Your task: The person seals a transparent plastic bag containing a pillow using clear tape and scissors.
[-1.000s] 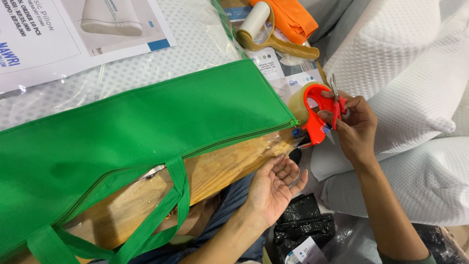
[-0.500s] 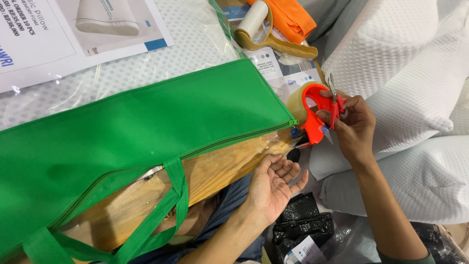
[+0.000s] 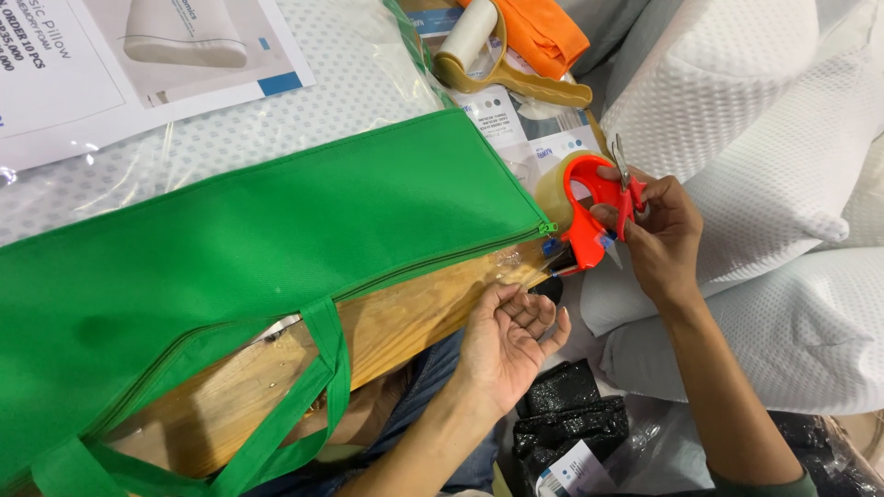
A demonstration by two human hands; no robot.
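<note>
Wooden table (image 3: 414, 317) under green bag (image 3: 258, 248)

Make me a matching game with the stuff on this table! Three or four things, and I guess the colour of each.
Things:
1. zipper bag
2. tape dispenser
3. folded cloth
4. pillows

Colours:
A. white
B. red
C. green
D. orange

Pairs: 1-C, 2-B, 3-D, 4-A.

The right hand is at the tape dispenser; the left hand is open, palm up, beside the wooden table edge.
</note>
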